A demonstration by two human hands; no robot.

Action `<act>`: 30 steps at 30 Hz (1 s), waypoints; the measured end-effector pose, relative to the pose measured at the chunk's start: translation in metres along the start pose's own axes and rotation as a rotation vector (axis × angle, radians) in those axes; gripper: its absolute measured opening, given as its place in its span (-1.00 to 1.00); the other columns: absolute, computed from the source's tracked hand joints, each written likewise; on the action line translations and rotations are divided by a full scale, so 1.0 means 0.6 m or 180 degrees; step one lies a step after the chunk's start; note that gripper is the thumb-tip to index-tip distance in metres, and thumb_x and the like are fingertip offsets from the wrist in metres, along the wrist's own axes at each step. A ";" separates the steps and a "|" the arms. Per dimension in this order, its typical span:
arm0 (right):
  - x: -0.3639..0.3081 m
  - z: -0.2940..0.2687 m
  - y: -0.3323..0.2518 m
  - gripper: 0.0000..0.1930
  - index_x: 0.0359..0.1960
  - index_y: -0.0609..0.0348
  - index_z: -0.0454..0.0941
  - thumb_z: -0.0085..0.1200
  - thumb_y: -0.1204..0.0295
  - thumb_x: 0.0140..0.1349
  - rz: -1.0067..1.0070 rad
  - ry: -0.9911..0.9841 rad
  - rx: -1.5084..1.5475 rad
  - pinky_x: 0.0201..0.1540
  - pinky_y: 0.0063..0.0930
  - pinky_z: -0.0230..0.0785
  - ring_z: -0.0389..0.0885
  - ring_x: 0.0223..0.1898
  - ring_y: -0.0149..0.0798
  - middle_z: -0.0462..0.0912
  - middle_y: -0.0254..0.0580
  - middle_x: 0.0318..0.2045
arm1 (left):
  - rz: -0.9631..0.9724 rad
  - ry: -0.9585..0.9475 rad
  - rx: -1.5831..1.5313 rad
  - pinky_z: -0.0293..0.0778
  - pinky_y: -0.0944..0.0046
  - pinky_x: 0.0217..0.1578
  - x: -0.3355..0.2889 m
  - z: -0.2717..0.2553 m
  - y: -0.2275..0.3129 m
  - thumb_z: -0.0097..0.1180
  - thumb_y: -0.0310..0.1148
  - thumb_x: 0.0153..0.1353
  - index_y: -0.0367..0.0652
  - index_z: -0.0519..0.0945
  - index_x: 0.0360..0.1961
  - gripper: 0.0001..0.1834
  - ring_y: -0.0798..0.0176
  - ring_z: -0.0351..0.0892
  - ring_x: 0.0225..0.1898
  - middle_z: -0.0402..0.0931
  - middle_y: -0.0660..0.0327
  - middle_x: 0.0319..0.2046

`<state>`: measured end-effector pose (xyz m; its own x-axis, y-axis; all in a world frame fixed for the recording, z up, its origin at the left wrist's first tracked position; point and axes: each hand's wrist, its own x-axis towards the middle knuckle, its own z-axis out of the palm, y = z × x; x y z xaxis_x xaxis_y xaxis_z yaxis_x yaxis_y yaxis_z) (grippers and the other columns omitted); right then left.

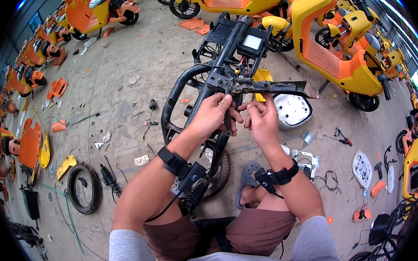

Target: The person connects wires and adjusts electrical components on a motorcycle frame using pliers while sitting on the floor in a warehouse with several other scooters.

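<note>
The frame (215, 81) lies with its long axis pointing away, slightly right. Left hand (213, 113) and right hand (262, 117) have curled fingers; whether pinching anything, I cannot tell.

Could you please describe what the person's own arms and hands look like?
The left hand and right hand are bare, without gloves. The short sleeves are light grey. Each forearm wears a black strap with a boxy black module bearing a white marking, and a thin black cable.

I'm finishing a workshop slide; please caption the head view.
Left hand and right hand close together at a black frame, yellow-and-orange scooters beyond.
</note>
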<state>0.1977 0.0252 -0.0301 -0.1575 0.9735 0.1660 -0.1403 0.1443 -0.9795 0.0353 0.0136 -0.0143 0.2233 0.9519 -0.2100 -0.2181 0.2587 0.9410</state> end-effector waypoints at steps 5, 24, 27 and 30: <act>0.001 0.002 0.002 -0.43 0.32 0.21 0.06 -0.10 0.56 0.26 -0.0072 0.0013 -0.0016 -0.58 -0.70 0.29 0.43 -0.62 -0.56 0.62 -0.13 -0.37 | -0.0139 0.0082 -0.0159 0.60 0.15 -0.52 0.007 -0.003 0.003 -0.32 -0.17 0.47 -0.22 0.31 -0.22 -0.69 0.19 0.57 -0.60 0.59 0.03 -0.46; -0.005 0.016 0.010 -0.41 0.33 0.23 0.02 -0.10 0.56 0.27 -0.0045 0.0098 -0.0048 -0.60 -0.72 0.26 0.38 -0.67 -0.57 0.63 -0.11 -0.37 | -0.0241 0.0102 0.1207 0.39 0.30 -0.72 0.014 -0.057 0.031 -0.17 -0.19 0.41 -0.26 0.42 -0.33 -0.67 0.27 0.47 -0.73 0.44 0.19 -0.72; -0.005 0.016 0.008 -0.41 0.33 0.23 0.02 -0.10 0.56 0.27 -0.0004 0.0049 -0.0045 -0.60 -0.71 0.26 0.38 -0.67 -0.57 0.63 -0.12 -0.36 | 0.0552 0.1209 0.2979 0.37 0.21 -0.60 0.012 -0.095 0.041 0.03 -0.15 0.31 -0.24 0.62 -0.39 -0.65 0.25 0.49 -0.65 0.50 0.16 -0.69; -0.009 0.025 0.010 -0.41 0.33 0.23 0.01 -0.10 0.56 0.27 0.0051 0.0068 -0.0038 -0.60 -0.70 0.27 0.38 -0.67 -0.56 0.63 -0.11 -0.35 | 0.1364 0.1747 0.4154 0.42 0.08 -0.45 0.010 -0.083 0.020 0.08 -0.20 0.26 -0.27 0.60 -0.46 -0.68 0.00 0.56 -0.49 0.56 0.03 -0.59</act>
<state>0.1832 0.0180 -0.0354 -0.1387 0.9792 0.1479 -0.1262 0.1306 -0.9834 -0.0132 0.0306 -0.0177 -0.0799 0.9344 0.3473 0.8822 -0.0959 0.4609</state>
